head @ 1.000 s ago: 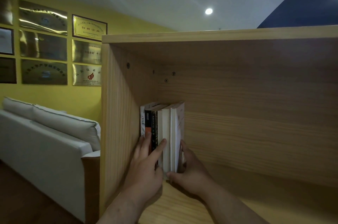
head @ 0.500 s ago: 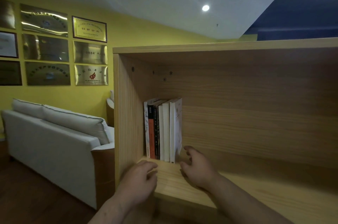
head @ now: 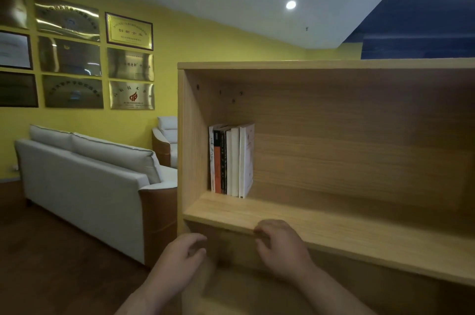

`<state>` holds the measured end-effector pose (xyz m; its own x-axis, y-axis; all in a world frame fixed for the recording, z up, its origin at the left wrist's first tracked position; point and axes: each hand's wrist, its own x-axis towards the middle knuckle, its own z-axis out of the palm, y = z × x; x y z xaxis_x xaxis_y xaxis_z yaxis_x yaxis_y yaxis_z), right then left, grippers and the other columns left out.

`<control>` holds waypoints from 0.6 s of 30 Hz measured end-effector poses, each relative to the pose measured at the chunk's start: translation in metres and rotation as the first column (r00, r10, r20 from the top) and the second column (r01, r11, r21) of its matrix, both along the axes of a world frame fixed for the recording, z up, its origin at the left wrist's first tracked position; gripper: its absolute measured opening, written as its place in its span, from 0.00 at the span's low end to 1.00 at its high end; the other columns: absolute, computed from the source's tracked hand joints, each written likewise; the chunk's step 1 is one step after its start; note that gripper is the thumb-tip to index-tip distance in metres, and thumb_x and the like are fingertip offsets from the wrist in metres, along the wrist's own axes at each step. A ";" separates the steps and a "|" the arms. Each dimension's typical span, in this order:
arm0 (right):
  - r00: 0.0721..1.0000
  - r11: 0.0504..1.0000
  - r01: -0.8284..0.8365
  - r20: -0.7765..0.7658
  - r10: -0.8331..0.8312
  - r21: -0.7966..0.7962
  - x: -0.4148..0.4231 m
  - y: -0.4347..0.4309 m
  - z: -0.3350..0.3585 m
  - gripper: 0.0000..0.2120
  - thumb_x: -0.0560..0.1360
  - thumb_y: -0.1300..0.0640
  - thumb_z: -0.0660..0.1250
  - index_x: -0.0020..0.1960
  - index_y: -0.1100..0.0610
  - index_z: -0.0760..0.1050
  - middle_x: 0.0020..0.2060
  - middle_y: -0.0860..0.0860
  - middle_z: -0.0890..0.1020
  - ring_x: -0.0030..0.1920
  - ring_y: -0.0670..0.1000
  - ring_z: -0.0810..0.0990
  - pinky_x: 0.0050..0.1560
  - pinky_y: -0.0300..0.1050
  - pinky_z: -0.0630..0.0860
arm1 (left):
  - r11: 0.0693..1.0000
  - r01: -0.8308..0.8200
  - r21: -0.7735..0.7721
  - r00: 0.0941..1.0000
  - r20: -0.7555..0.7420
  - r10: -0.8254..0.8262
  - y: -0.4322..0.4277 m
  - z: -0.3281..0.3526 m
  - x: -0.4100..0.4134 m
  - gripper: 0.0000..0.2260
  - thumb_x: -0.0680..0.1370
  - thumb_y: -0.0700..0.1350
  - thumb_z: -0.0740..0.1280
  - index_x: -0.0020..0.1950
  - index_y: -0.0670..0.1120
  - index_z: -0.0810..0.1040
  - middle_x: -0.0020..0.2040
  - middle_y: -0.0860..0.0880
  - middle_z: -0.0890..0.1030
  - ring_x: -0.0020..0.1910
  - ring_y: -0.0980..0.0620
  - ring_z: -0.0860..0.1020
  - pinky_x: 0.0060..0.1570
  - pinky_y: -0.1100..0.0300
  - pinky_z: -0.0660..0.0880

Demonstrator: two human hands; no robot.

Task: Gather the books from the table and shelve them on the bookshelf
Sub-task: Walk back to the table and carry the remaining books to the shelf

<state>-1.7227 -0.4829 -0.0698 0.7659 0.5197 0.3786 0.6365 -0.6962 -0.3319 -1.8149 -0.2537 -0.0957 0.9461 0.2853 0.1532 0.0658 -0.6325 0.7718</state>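
We face the wooden bookshelf [head: 334,65], with a white sofa [head: 84,186] near its left side. The books [head: 231,160] stand upright in a row at the left end of the upper shelf, close to the side wall. Our left hand [head: 180,260] and right hand [head: 280,250] hang at the shelf's front edge, below the books, fingers loosely curled, holding nothing.

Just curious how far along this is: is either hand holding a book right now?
No, the left hand and right hand are loosely curled and empty, while the books stand upright on the bookshelf.
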 end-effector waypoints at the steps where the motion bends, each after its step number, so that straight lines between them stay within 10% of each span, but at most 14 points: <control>1: 0.999 1.000 -0.011 0.041 0.010 0.024 -0.011 -0.001 -0.009 0.16 0.80 0.52 0.63 0.67 0.49 0.79 0.68 0.43 0.77 0.71 0.45 0.70 0.73 0.37 0.61 | 0.999 -0.003 -0.032 1.000 -0.018 0.003 0.000 -0.008 -0.008 0.10 0.81 0.47 0.66 0.59 0.60 0.75 0.61 0.58 0.77 0.58 0.61 0.76 0.54 0.68 0.72; 12: 0.906 0.984 -0.153 -0.410 0.104 -0.088 -0.050 0.011 -0.139 0.13 0.79 0.53 0.62 0.61 0.47 0.81 0.48 0.37 0.78 0.50 0.38 0.77 0.57 0.36 0.75 | 0.985 -0.002 -0.175 0.977 -0.212 -0.036 0.015 -0.121 -0.061 0.07 0.79 0.41 0.69 0.53 0.50 0.84 0.50 0.49 0.85 0.48 0.59 0.81 0.48 0.70 0.75; 18: 0.769 0.915 -0.322 -0.631 0.102 -0.244 -0.036 0.064 -0.208 0.16 0.82 0.52 0.60 0.66 0.52 0.78 0.64 0.48 0.82 0.61 0.48 0.79 0.61 0.44 0.76 | 0.999 -0.026 -0.048 0.923 -0.384 0.005 0.060 -0.197 -0.055 0.05 0.80 0.46 0.67 0.53 0.55 0.80 0.53 0.53 0.83 0.56 0.53 0.80 0.55 0.64 0.74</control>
